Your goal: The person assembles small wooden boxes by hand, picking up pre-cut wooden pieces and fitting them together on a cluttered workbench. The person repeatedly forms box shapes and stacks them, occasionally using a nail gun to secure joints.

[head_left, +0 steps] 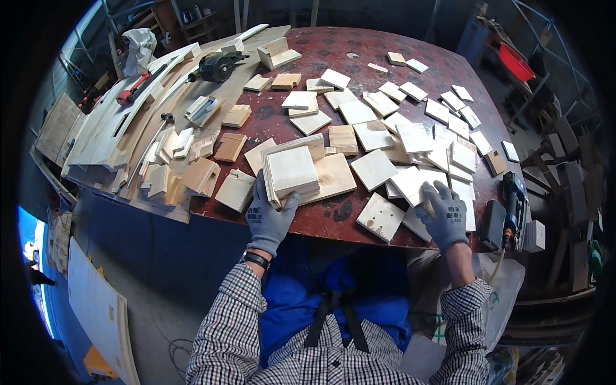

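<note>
My left hand, in a grey glove, is closed on the near left edge of a stack of plywood blocks. The thumb lies along the near side, and the fingers go partly out of sight underneath. Beneath and beside that stack lies a flat wooden panel. At the right, my gloved right hand rests over the near part of a heap of pale plywood squares, its fingers apart and touching them. A square with small holes lies at the table's front edge, between my hands.
The red table carries many scattered plywood squares. Boards, a dark power tool and a red-handled tool lie at the left. A cordless drill stands at the right edge. Behind it hangs a red basin.
</note>
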Available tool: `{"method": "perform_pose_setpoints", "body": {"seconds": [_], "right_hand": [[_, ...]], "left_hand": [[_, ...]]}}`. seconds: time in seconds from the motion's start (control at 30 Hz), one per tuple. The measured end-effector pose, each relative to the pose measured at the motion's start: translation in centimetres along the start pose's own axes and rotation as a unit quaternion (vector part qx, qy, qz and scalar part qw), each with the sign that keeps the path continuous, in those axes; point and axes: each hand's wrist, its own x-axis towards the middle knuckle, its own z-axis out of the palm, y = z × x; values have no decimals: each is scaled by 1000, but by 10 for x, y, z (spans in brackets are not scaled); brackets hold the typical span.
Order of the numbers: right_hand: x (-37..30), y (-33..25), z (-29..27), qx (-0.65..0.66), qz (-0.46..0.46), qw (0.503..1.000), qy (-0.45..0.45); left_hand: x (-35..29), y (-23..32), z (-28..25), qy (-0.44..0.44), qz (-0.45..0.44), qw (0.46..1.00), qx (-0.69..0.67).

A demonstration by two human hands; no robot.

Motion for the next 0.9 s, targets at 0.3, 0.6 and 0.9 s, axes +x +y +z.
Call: {"method": "perform_pose_setpoints", "body": {"seconds": [0.3, 0.6, 0.9], "right_hand": [[1, 0, 2, 67, 17, 998, 12], [5, 6, 2, 112, -13, 989, 92], [28, 10, -1, 7, -12, 986, 169]], "left_hand": [[0, 2, 0, -5, -24, 998, -61], [-2, -1, 3, 6, -14, 999, -35], [-1, 1, 1, 10, -2, 1000, -13]]}}
